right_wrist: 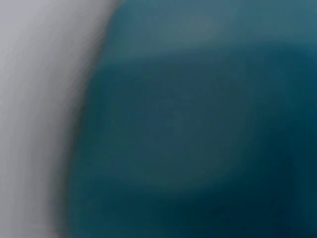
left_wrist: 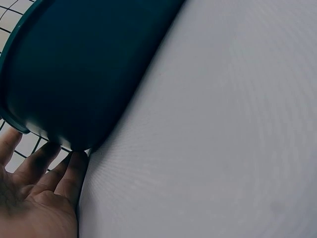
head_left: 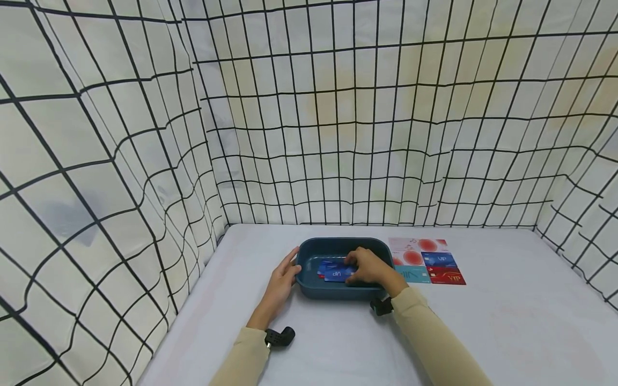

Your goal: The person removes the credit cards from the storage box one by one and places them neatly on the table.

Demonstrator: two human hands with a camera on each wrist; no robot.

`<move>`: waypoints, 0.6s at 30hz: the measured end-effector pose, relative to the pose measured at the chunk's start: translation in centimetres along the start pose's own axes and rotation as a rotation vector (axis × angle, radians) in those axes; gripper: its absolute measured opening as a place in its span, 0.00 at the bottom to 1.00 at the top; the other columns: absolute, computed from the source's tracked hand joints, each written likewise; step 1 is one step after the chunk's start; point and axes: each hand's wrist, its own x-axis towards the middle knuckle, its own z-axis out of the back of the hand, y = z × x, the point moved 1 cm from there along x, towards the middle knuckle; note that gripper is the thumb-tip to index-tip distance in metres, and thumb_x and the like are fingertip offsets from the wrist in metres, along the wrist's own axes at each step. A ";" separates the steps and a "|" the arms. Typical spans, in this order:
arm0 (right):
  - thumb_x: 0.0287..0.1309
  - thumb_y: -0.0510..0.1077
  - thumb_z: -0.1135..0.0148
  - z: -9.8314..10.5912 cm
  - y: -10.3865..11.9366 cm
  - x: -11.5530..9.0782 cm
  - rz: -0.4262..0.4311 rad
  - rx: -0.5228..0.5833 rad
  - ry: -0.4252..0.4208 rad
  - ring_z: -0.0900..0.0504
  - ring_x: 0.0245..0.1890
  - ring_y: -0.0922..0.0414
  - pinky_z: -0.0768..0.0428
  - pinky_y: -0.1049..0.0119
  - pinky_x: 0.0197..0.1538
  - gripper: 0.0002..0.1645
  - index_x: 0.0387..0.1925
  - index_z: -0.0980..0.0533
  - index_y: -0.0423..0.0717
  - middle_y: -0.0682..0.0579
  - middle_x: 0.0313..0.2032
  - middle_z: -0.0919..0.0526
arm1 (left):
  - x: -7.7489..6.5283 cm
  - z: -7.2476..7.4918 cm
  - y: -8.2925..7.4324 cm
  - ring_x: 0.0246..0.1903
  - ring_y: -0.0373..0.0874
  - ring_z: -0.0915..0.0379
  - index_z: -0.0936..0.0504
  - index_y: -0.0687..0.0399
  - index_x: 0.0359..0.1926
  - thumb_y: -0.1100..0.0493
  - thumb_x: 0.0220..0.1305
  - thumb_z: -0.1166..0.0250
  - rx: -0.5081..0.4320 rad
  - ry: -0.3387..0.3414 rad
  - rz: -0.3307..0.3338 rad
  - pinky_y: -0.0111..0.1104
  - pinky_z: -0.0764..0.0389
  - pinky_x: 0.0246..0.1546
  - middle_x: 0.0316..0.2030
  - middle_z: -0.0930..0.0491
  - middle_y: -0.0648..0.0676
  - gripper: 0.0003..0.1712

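A dark teal plastic basket stands on the table, with several blue VIP cards lying inside it and a bit of red showing at their left. My left hand touches the basket's left end, its fingers fairly straight against the outer wall; the left wrist view shows these fingertips close up. Reaching over the near right rim, my right hand has its bent fingers and thumb at the right end of the blue cards and appears to pinch one. The right wrist view holds only the blurred basket wall.
Right of the basket, more cards lie side by side: white-pink ones with red circles, a teal one, a blue VIP card and a red VIP card. Black netting over white sheeting surrounds the white table.
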 end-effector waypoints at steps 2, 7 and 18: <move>0.44 0.44 0.17 0.0 0.0 0.0 -0.004 0.003 0.003 0.22 0.48 0.52 0.21 0.50 0.61 0.27 0.48 0.17 0.43 0.47 0.45 0.19 | 0.0 0.0 0.0 0.77 0.57 0.44 0.38 0.35 0.78 0.58 0.77 0.47 0.001 0.000 0.000 0.57 0.37 0.74 0.79 0.42 0.59 0.32; 0.45 0.44 0.17 0.1 0.0 0.0 -0.009 0.004 0.007 0.23 0.47 0.52 0.21 0.50 0.60 0.26 0.48 0.17 0.43 0.48 0.44 0.19 | 0.0 0.0 0.0 0.77 0.57 0.43 0.38 0.34 0.78 0.58 0.77 0.48 -0.001 0.001 -0.001 0.57 0.37 0.74 0.79 0.42 0.59 0.32; 0.46 0.44 0.17 -0.1 0.0 0.1 -0.009 0.005 0.001 0.24 0.47 0.52 0.21 0.51 0.59 0.27 0.49 0.17 0.43 0.48 0.44 0.21 | 0.0 -0.1 -0.1 0.77 0.56 0.44 0.37 0.34 0.78 0.57 0.78 0.48 -0.003 0.000 -0.001 0.56 0.37 0.74 0.79 0.42 0.58 0.31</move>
